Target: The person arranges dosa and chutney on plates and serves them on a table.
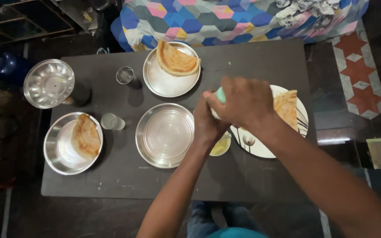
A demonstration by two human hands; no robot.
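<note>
Both my hands meet over the middle right of the dark table (243,57). My right hand (243,103) covers the top of a pale green container (220,94), most of which is hidden. My left hand (208,125) grips its lower part from the near side. Under my hands sits a small bowl of yellow liquid (220,147). Beside it lies a white flowered plate (261,145) with a folded flatbread (286,108). An empty steel plate (165,135) sits just left of my hands.
A steel plate (164,86) with a folded flatbread (177,59) stands at the back. Another steel plate (56,154) with flatbread (84,136) is at the front left. Two steel cups (125,75) (111,121) and a fluted steel lid (49,83) stand left. A patterned bedspread (199,20) lies behind.
</note>
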